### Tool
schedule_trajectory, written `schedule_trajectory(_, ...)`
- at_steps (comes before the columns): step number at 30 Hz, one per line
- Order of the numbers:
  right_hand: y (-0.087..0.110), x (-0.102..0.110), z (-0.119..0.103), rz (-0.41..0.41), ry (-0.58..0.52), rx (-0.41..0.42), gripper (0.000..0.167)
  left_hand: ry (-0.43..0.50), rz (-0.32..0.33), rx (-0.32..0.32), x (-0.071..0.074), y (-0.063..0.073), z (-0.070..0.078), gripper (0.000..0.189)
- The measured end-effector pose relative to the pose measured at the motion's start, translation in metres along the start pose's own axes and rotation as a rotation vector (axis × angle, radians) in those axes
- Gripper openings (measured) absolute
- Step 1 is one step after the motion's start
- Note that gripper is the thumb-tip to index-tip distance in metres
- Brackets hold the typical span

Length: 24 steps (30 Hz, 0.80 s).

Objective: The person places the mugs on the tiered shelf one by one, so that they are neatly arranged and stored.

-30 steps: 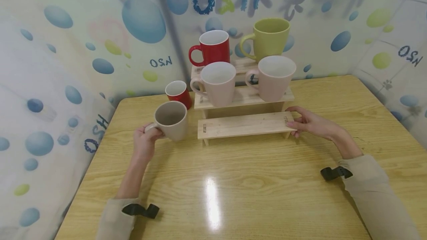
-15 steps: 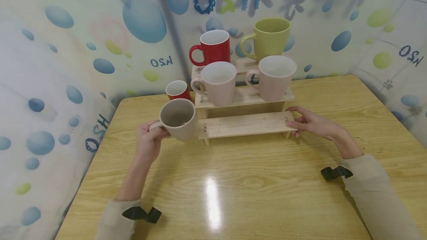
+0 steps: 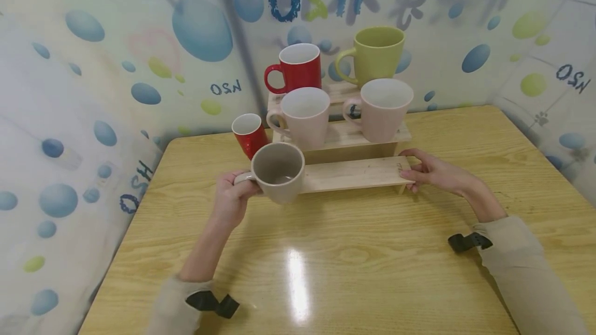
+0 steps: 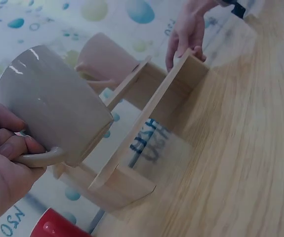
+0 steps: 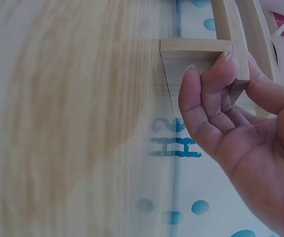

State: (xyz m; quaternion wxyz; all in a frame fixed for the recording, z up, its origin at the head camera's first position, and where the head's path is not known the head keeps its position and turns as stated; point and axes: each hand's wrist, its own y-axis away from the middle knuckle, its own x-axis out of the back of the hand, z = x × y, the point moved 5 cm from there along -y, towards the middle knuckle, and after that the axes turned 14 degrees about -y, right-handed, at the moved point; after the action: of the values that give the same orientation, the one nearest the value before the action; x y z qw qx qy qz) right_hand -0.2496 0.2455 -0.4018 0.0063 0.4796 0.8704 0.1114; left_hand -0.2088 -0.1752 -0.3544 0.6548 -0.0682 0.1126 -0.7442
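My left hand [image 3: 235, 198] grips a beige mug [image 3: 278, 177] by its handle. In the head view the mug overlaps the left end of the lowest shelf of a wooden stepped rack [image 3: 354, 173]. The left wrist view shows the mug's base [image 4: 92, 143] just above that shelf board, with the mug tilted. My right hand [image 3: 430, 170] holds the right end of the same board, thumb on top and fingers curled beneath it, as the right wrist view shows. Two pink mugs, one on the left [image 3: 304, 118] and one on the right [image 3: 384, 110], stand on the middle shelf.
A red mug [image 3: 300, 66] and a yellow-green mug [image 3: 378, 53] stand on the top shelf. Left of the rack, a small red cup [image 3: 249, 131] stands on the wooden table [image 3: 372, 262]. A patterned backdrop [image 3: 200, 30] rises behind and beside the table.
My left hand has carried the beige mug rightward, from beside the rack to over the left end of the lowest shelf. My right hand has kept its place.
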Motion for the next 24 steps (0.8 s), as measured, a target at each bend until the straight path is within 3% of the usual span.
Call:
schedule_trajectory(5,0.0,-0.001,0.0,-0.001,-0.009,-0.006,0.058,0.007,-0.057,-0.004,-0.02,-0.001,-0.003,0.043)
schedule_trajectory(10,0.0,-0.002,-0.001,0.0,-0.007,-0.009,0.058,0.002,-0.098,0.037,-0.041,-0.004,-0.009,0.043)
schedule_trajectory(17,0.0,-0.002,-0.001,0.002,-0.006,-0.009,0.056,-0.03,-0.091,0.086,-0.067,-0.01,-0.013,0.029)
schedule_trajectory(24,-0.001,-0.002,0.0,-0.003,-0.022,0.0,0.054,-0.064,-0.11,0.095,-0.088,-0.017,-0.019,0.018)
